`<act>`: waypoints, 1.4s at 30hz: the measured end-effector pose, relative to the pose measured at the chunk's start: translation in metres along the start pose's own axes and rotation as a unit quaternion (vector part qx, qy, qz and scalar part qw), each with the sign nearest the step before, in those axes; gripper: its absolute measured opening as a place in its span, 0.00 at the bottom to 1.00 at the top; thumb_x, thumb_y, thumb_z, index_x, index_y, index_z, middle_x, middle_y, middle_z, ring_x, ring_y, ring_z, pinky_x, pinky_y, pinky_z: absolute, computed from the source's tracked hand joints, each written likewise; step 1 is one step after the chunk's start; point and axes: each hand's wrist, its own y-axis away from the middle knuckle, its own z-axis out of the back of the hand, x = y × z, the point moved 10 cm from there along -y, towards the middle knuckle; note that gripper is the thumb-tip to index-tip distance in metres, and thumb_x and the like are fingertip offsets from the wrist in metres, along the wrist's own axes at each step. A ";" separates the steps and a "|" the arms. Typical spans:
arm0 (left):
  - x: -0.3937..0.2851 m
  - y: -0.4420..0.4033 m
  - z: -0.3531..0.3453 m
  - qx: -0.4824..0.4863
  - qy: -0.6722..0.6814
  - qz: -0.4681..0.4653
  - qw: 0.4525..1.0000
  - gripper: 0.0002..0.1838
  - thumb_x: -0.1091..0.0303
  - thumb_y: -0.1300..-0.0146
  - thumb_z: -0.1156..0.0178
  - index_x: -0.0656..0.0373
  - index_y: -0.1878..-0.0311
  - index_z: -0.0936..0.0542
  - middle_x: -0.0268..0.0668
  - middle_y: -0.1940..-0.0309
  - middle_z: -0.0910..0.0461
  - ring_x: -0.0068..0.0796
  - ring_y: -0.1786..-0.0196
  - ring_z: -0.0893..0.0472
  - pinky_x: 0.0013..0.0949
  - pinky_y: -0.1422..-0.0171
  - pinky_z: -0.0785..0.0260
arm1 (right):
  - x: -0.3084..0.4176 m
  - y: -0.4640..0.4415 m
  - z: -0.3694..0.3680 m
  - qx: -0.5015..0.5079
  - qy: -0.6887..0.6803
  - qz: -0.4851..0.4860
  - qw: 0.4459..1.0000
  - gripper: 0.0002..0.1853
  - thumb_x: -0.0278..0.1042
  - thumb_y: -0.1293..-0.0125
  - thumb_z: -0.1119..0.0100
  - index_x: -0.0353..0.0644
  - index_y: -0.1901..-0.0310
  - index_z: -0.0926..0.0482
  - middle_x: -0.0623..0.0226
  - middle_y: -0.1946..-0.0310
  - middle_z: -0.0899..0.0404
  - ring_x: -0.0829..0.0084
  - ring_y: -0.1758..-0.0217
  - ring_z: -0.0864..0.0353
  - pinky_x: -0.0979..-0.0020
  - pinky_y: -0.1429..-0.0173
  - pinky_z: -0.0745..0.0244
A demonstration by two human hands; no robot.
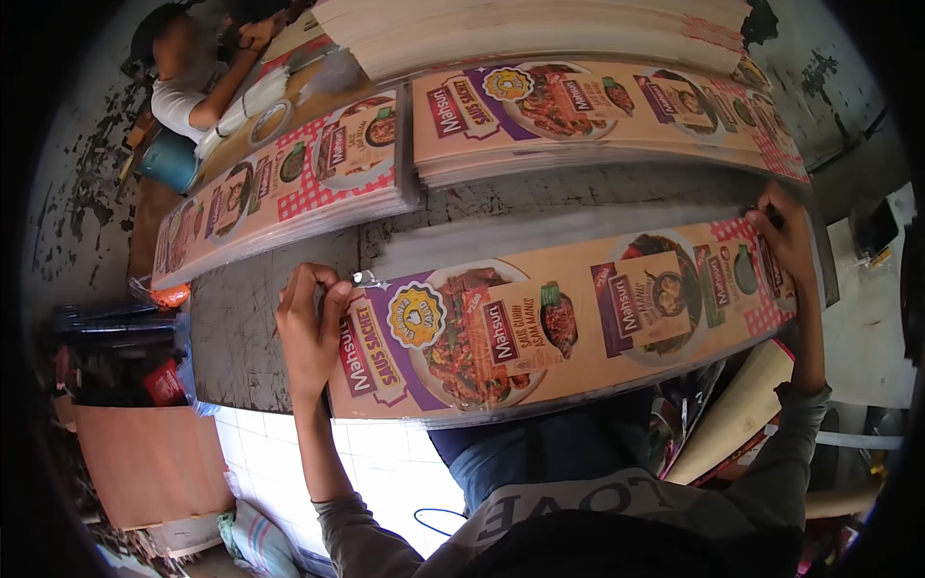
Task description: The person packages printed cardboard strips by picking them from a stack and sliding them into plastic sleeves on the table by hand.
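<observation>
A long printed Mahsuri sheet (578, 308) with food pictures lies across the table's near edge, close to my body. Clear plastic shines along its border. At its upper left corner, my left hand (313, 328) is closed, thumb and forefinger pinching the edge where a bit of plastic glints. My right hand (782, 236) has its fingers bent over the sheet's far right end. Pale, blurred film (462, 246) shows just behind the sheet's back edge.
Behind stand two stacks of printed sheets, a right stack (617, 106) and a left stack (289, 183). Beyond them rises a tall pale pile (540, 34). Another person (193, 91) sits at the far left near a teal bucket (169, 159). The dark tabletop (251, 328) is scratched.
</observation>
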 end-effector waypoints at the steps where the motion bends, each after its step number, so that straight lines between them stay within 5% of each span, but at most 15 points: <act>1: 0.000 0.000 0.000 -0.004 -0.010 0.003 1.000 0.06 0.75 0.45 0.42 0.63 0.72 0.29 0.39 0.77 0.27 0.35 0.75 0.27 0.33 0.60 0.38 | 0.005 -0.001 0.001 -0.010 0.004 0.017 1.000 0.14 0.31 0.48 0.39 0.37 0.75 0.37 0.68 0.79 0.41 0.78 0.75 0.41 0.75 0.71 0.43; 9: 0.000 -0.002 -0.002 -0.010 -0.054 0.011 0.998 0.07 0.75 0.44 0.43 0.65 0.73 0.30 0.41 0.78 0.28 0.36 0.77 0.29 0.34 0.66 0.39 | 0.009 -0.007 -0.004 0.002 0.010 0.052 0.999 0.16 0.29 0.47 0.41 0.36 0.77 0.40 0.66 0.79 0.43 0.73 0.76 0.43 0.73 0.71 0.45; 12: 0.003 0.001 -0.006 0.024 -0.064 0.030 0.997 0.06 0.75 0.43 0.43 0.65 0.68 0.30 0.41 0.76 0.25 0.34 0.75 0.26 0.32 0.65 0.36 | 0.008 -0.004 -0.004 0.014 0.030 0.035 0.999 0.13 0.29 0.46 0.41 0.36 0.74 0.37 0.64 0.77 0.39 0.71 0.74 0.40 0.72 0.68 0.42; 14: 0.009 0.009 0.010 -0.080 0.017 0.060 0.995 0.12 0.73 0.41 0.44 0.64 0.55 0.31 0.42 0.70 0.23 0.32 0.67 0.22 0.32 0.60 0.31 | 0.013 0.002 0.002 0.019 0.048 0.020 0.998 0.10 0.29 0.46 0.41 0.36 0.72 0.34 0.62 0.75 0.35 0.70 0.72 0.36 0.71 0.66 0.39; 16: 0.012 0.026 0.023 -0.122 -0.003 0.055 0.991 0.16 0.71 0.40 0.45 0.64 0.49 0.34 0.43 0.67 0.23 0.33 0.62 0.22 0.32 0.57 0.30 | 0.055 0.030 0.043 -0.187 0.211 0.114 0.953 0.12 0.31 0.42 0.43 0.37 0.58 0.28 0.58 0.67 0.27 0.65 0.63 0.28 0.69 0.56 0.34; 18: 0.022 0.061 0.037 -0.137 0.044 0.129 0.981 0.23 0.66 0.36 0.49 0.62 0.39 0.38 0.42 0.62 0.23 0.32 0.57 0.23 0.32 0.55 0.30 | -0.003 0.074 0.065 -0.217 0.093 -0.054 0.970 0.18 0.34 0.38 0.46 0.39 0.47 0.31 0.56 0.59 0.25 0.62 0.55 0.27 0.66 0.48 0.34; 21: 0.026 0.114 0.041 -0.066 0.030 0.210 0.975 0.20 0.65 0.34 0.52 0.67 0.42 0.34 0.40 0.62 0.24 0.25 0.61 0.25 0.27 0.56 0.32 | -0.015 0.123 0.072 -0.198 0.172 -0.159 0.952 0.17 0.37 0.35 0.49 0.36 0.49 0.31 0.58 0.61 0.25 0.67 0.59 0.26 0.68 0.53 0.32; 23: 0.021 0.127 0.036 -0.063 0.054 0.216 0.973 0.20 0.67 0.35 0.51 0.68 0.43 0.32 0.40 0.63 0.24 0.25 0.61 0.26 0.28 0.56 0.32 | -0.036 0.145 0.057 -0.145 0.069 -0.281 0.946 0.18 0.39 0.35 0.50 0.35 0.49 0.30 0.59 0.64 0.26 0.72 0.64 0.26 0.72 0.60 0.31; 27: 0.013 0.132 0.034 -0.076 0.087 0.237 0.965 0.19 0.73 0.37 0.51 0.69 0.43 0.30 0.42 0.64 0.24 0.27 0.60 0.25 0.31 0.53 0.32 | -0.040 0.151 0.054 -0.178 0.080 -0.280 0.940 0.17 0.36 0.35 0.51 0.35 0.49 0.28 0.63 0.61 0.24 0.73 0.68 0.27 0.73 0.59 0.33; 30: 0.005 0.124 0.037 -0.123 0.127 0.220 0.959 0.18 0.74 0.37 0.51 0.69 0.44 0.30 0.43 0.63 0.24 0.27 0.58 0.25 0.32 0.53 0.32 | -0.059 0.152 0.047 -0.131 -0.014 -0.377 0.917 0.20 0.38 0.36 0.49 0.32 0.48 0.29 0.62 0.60 0.24 0.77 0.67 0.28 0.73 0.60 0.33; 34: -0.019 0.099 0.048 -0.154 0.071 0.145 0.975 0.16 0.71 0.36 0.52 0.69 0.47 0.26 0.42 0.59 0.23 0.29 0.57 0.25 0.32 0.52 0.33 | -0.079 0.148 0.068 -0.119 -0.056 -0.360 0.924 0.24 0.42 0.37 0.48 0.30 0.46 0.30 0.59 0.56 0.25 0.77 0.59 0.28 0.73 0.53 0.34; 38: -0.067 0.038 0.060 -0.170 0.056 0.055 0.982 0.16 0.68 0.35 0.52 0.69 0.50 0.25 0.42 0.57 0.23 0.29 0.53 0.27 0.30 0.49 0.35 | -0.094 0.099 0.147 -0.289 -0.080 -0.235 0.925 0.28 0.47 0.37 0.49 0.32 0.43 0.32 0.60 0.48 0.28 0.72 0.42 0.33 0.72 0.38 0.43; 42: -0.108 -0.031 0.041 -0.085 0.132 -0.069 0.985 0.21 0.63 0.37 0.47 0.65 0.44 0.29 0.46 0.41 0.33 0.37 0.40 0.32 0.38 0.41 0.36 | -0.133 0.036 0.186 -0.264 0.033 -0.201 0.943 0.27 0.48 0.36 0.50 0.33 0.45 0.30 0.60 0.49 0.26 0.71 0.45 0.30 0.72 0.40 0.41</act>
